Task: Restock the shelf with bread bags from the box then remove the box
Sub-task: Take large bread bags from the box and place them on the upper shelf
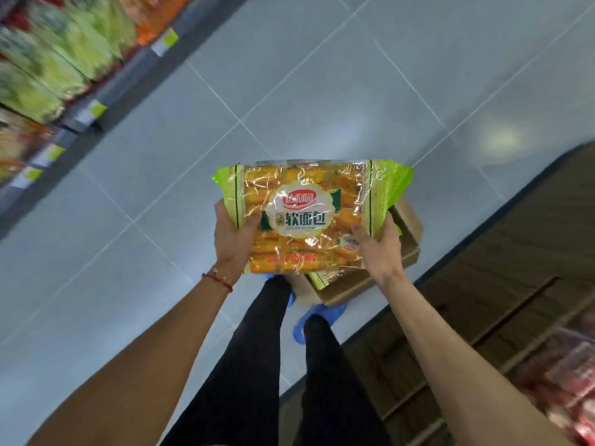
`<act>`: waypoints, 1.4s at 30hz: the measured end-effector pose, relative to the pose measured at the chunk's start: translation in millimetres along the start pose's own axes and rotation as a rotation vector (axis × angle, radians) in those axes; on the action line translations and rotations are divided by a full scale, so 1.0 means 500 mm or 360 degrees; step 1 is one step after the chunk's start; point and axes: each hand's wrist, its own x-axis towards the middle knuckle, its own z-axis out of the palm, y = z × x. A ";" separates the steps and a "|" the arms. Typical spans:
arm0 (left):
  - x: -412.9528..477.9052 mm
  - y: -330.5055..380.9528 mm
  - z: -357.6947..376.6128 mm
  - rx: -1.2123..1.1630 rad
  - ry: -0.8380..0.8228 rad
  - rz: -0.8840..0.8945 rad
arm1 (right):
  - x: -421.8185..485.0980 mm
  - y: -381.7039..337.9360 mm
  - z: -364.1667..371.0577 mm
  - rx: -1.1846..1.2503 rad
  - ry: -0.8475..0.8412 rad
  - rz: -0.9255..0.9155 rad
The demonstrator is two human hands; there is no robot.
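A clear bread bag (306, 217) with green ends and a white label is held flat in front of me, above the floor. My left hand (233, 236) grips its left side and my right hand (380, 249) grips its right side. Below the bag, an open cardboard box (354, 284) stands on the floor by my feet; another green-edged bag shows inside it, mostly hidden. The shelf (80, 120) with green and orange bags runs along the upper left, blurred.
Grey tiled floor (322, 91) fills the middle. A dark wooden display unit (499, 284) stands on the right, with red packages (563, 375) at its lower right. My legs and blue shoe covers (309, 320) are beside the box.
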 end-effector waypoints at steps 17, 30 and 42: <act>-0.370 0.166 -0.346 -0.0292 0.0645 0.0600 | -0.357 -0.307 -0.002 0.0117 -0.0238 -0.0699; -0.351 0.343 -0.657 -0.0275 0.1010 0.0883 | -0.474 -0.635 0.177 0.0168 -0.0377 -0.1145; -0.121 0.578 -0.945 -0.0249 0.1027 0.1075 | -0.444 -0.965 0.440 0.0224 -0.0336 -0.1365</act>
